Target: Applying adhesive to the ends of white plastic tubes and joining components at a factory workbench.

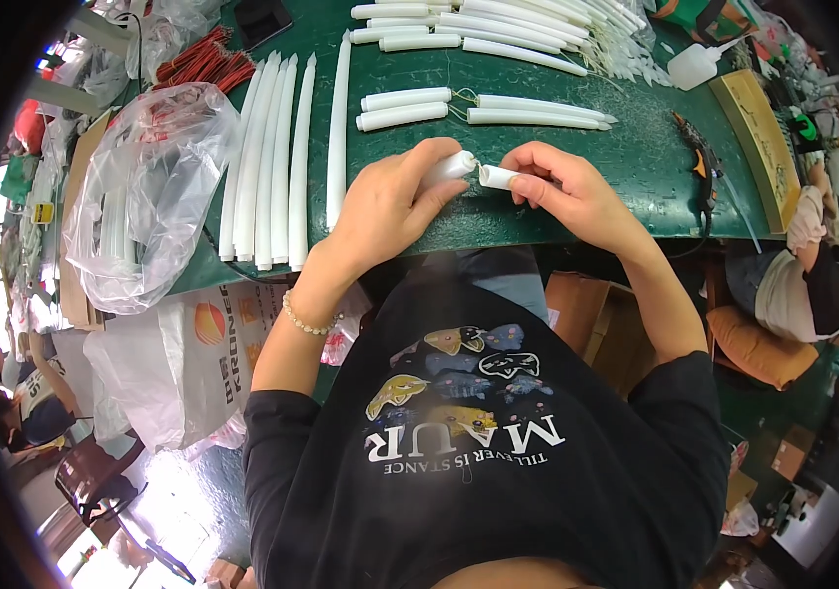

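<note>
Near the table's front edge, my left hand (395, 196) is closed round a white plastic tube (452, 169), its end turned to the right. Facing it, my right hand (567, 191) pinches a second white tube (498, 177), the open end of which points left. Thin wire shows in the small gap between the two ends. Just beyond my hands lie short white tubes (403, 117) joined by thin wires to long tapered candle sticks (537, 118). To the left, several long white candle tubes (299, 167) lie side by side.
A clear plastic bag (144, 196) and red wires (208, 61) lie at left. More white tubes (517, 29) are heaped at the back. On the right are a white squeeze bottle (699, 67), a black-and-orange tool (702, 167) and a yellow box (758, 147). Another person (812, 265) sits beyond.
</note>
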`<action>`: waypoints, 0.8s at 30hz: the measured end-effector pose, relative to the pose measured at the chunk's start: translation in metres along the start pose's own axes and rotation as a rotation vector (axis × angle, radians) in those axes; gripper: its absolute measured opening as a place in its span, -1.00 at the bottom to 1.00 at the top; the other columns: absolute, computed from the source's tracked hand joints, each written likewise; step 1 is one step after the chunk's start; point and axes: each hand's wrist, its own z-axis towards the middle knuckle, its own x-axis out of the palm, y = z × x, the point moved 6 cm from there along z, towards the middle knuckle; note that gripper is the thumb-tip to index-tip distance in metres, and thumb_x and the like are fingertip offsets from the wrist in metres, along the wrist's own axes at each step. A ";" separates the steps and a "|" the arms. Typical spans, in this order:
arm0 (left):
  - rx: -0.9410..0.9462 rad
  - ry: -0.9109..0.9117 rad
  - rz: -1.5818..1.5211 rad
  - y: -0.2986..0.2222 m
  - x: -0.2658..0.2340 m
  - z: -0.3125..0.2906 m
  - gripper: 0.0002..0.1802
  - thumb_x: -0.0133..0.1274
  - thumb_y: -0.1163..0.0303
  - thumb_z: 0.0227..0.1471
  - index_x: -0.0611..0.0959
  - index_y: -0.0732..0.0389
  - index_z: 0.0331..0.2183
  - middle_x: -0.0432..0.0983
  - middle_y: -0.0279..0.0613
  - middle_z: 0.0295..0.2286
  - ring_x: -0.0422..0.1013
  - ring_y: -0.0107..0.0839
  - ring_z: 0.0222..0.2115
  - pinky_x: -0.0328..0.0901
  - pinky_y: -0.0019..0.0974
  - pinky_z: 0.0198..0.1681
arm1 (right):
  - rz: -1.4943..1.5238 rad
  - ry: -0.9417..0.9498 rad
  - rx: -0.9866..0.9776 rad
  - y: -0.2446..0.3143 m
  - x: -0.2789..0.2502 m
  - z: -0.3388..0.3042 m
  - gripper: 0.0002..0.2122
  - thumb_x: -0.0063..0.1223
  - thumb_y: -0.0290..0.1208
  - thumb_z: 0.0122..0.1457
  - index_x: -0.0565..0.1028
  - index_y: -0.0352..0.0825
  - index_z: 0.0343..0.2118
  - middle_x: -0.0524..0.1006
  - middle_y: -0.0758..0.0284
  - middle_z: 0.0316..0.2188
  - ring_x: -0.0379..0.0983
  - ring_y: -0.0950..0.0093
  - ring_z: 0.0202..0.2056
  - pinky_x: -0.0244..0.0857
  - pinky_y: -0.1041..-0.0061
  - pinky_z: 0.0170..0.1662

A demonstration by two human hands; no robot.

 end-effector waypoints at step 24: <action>0.107 0.066 0.212 -0.006 0.013 0.002 -0.75 0.11 0.31 0.01 0.52 0.17 -0.24 0.51 -0.12 -0.47 0.45 -0.12 -0.51 0.29 -0.19 -0.49 | -0.795 -0.170 -0.457 0.016 -0.005 -0.006 -0.72 0.19 -0.41 -0.02 0.51 -0.22 -0.19 0.48 0.32 -0.46 0.44 0.31 -0.42 0.30 0.40 -0.40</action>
